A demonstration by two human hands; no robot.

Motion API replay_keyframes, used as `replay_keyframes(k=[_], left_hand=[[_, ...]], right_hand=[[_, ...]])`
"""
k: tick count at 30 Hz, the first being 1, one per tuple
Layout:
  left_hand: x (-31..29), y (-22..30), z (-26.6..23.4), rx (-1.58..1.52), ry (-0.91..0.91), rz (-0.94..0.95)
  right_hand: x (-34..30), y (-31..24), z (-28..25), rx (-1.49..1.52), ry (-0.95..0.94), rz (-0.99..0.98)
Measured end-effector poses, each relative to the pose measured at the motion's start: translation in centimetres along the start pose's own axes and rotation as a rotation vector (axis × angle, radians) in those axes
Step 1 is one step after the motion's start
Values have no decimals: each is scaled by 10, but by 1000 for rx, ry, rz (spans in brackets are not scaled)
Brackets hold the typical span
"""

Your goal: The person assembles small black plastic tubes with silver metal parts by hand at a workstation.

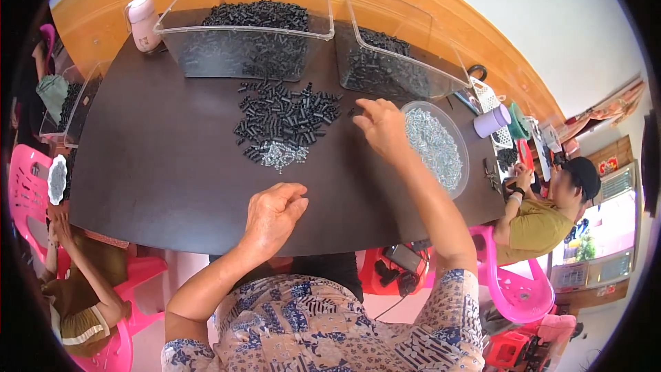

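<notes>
My left hand [275, 215] hovers over the near part of the dark table, its fingers curled and pressed together; whatever they hold, if anything, is hidden. Farther right, my right hand [383, 129] is held with thumb and fingers bent but apart. A small black piece [352, 112] shows beside its fingertips. Between the hands and the bins lies a heap of short black ribbed tubular parts [286, 114]. A small pile of silvery metal springs or screws [282, 155] touches its near edge. Next to my right wrist stands a round clear tub of similar silvery pieces [435, 148].
Two clear plastic bins [241, 55] [406, 72] of black parts stand at the back. A pink bottle [143, 24] is far left; a lilac cup [491, 121] is right. A person in a cap [547, 217] sits at the right, another person [86, 289] at the left, near pink chairs.
</notes>
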State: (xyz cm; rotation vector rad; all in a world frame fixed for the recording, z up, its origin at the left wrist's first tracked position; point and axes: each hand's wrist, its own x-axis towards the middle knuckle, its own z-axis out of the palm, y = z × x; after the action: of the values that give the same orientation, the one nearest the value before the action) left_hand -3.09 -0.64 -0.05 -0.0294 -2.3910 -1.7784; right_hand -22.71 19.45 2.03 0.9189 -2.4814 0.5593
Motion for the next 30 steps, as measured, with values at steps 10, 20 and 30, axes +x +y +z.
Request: replay_keyframes(k=[10, 20, 30], left_hand=[[-1, 5, -1, -258, -12, -246], [7, 7, 8, -879, 147, -265], [-23, 1, -2, -737, 172, -311]], right_hand=[[-13, -13, 4, 547, -120, 391], [-58, -112, -21, 1112, -212, 535], [-78, -138, -20, 946, -192, 339]])
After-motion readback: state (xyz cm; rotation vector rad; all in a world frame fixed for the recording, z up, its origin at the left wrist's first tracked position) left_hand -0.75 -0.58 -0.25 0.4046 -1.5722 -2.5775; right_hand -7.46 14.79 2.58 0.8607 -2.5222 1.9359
